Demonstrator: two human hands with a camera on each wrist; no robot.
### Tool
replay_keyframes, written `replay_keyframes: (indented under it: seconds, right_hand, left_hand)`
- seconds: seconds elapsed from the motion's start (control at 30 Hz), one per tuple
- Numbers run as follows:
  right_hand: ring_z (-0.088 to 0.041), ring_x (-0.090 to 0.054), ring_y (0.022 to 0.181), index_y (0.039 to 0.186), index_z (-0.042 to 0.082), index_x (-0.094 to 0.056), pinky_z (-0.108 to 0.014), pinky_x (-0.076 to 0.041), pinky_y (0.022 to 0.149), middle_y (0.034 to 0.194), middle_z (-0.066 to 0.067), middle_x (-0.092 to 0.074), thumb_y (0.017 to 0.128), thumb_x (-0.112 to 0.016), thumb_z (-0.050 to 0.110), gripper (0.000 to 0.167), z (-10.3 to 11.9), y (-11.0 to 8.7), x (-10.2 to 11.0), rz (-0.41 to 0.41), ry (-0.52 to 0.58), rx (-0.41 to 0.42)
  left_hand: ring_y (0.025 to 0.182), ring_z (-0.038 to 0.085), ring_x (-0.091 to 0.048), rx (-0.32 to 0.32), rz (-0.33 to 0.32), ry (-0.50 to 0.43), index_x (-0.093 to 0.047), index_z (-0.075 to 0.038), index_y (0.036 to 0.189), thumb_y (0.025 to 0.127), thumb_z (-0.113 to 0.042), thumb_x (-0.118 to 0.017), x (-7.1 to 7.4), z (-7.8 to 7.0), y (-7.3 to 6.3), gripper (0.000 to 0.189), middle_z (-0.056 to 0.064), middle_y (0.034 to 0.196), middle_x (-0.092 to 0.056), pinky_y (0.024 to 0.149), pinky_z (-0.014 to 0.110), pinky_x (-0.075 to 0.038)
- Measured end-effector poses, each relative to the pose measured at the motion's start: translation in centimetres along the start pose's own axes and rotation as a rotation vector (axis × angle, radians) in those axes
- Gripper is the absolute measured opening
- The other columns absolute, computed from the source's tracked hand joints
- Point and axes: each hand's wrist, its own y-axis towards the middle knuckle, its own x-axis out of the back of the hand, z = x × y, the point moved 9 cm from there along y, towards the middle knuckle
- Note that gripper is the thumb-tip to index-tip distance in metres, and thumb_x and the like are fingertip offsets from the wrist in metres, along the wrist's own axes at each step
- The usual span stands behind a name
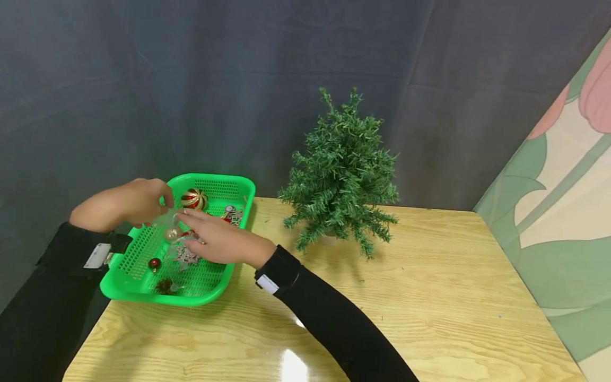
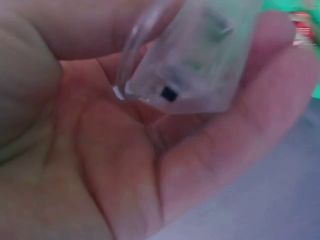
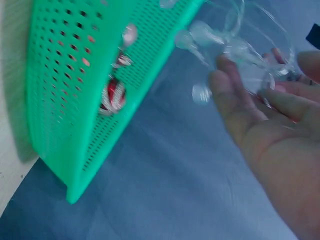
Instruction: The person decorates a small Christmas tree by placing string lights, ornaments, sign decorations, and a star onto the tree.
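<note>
My left hand [image 1: 136, 202] is over the left side of the green basket [image 1: 248, 185]. It holds a clear plastic battery box [image 2: 200, 65] between thumb and fingers, with a thin clear cord looping from the box. Opposite it, my right hand [image 1: 221, 236] reaches over the basket from the right. Its fingers [image 3: 235, 100] hold the thin wire of a string of lights with clear round bulbs [image 3: 200, 34]. Strands of the lights hang between the two hands, and a pale round bulb [image 1: 172, 234] shows below them.
In the basket lie a red-and-gold striped ball [image 1: 193, 199], a small dark red ball [image 1: 154, 264], a pine cone [image 1: 164, 286] and silvery snowflake-like ornaments [image 1: 187, 254]. A small artificial Christmas tree [image 1: 341, 170] stands on the wooden table [image 1: 439, 276], before a dark curtain [image 1: 267, 95].
</note>
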Motion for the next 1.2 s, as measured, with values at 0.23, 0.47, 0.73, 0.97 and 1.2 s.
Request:
replay_keyframes:
  seconds: [0.23, 0.47, 0.73, 0.97, 1.2]
  right_hand:
    - [-0.007, -0.062, 0.12, 0.167, 0.017, -0.013, -0.019, -0.046, 0.075, 0.174, 0.009, -0.007, 0.111, -0.044, 0.018, 0.064, 1.2, -3.7, 5.4, -0.217, 0.323, 0.14]
    - [-0.019, -0.051, 0.143, 0.166, 0.01, -0.016, -0.027, -0.048, 0.108, 0.174, 0.0, -0.01, 0.108, -0.047, 0.007, 0.066, 3.0, -9.8, 9.3, -0.44, 0.336, 0.276]
    - [-0.041, -0.051, 0.138, 0.16, -0.01, -0.013, -0.039, -0.052, 0.106, 0.173, -0.014, -0.012, 0.097, -0.045, -0.014, 0.071, 5.0, -17.2, 12.9, -0.637, 0.56, 0.494]
    - [-0.018, -0.063, 0.127, 0.161, -0.003, -0.022, -0.026, -0.052, 0.086, 0.17, -0.018, -0.021, 0.099, -0.05, -0.012, 0.069, 2.6, -22.2, 12.0, -0.688, 0.55, 0.454]
    - [-0.019, -0.069, 0.109, 0.157, -0.002, -0.033, -0.03, -0.058, 0.089, 0.161, -0.022, -0.036, 0.096, -0.056, -0.016, 0.067, -2.6, -25.0, 6.5, -0.635, 0.433, 0.252]
  left_hand:
    - [0.069, 0.019, -0.07, -0.144, -0.243, -0.111, -0.05, 0.009, 0.142, 0.107, -0.006, -0.048, 3.7, -3.9, -2.3, 0.039, 0.023, 0.096, -0.062, 0.063, 0.038, -0.054]
    - [0.093, 0.026, -0.058, -0.344, -0.443, -0.38, -0.051, -0.003, 0.151, 0.109, -0.016, -0.047, 3.9, -9.0, -4.4, 0.043, 0.02, 0.119, -0.049, 0.071, 0.03, -0.05]
    - [0.098, 0.028, -0.074, -0.553, -0.459, -0.792, -0.054, -0.018, 0.149, 0.111, -0.02, -0.048, 3.5, -13.5, -7.1, 0.038, 0.006, 0.134, -0.057, 0.08, 0.028, -0.058]
    - [0.095, 0.024, -0.07, -0.647, -0.428, -0.873, -0.053, -0.01, 0.148, 0.111, -0.012, -0.044, 0.4, -15.6, -5.9, 0.037, 0.012, 0.134, -0.062, 0.079, 0.03, -0.058]
    - [0.097, 0.022, -0.067, -0.67, -0.33, -0.983, -0.043, -0.005, 0.153, 0.111, -0.007, -0.042, -5.1, -16.5, -2.9, 0.042, 0.02, 0.133, -0.056, 0.08, 0.031, -0.057]
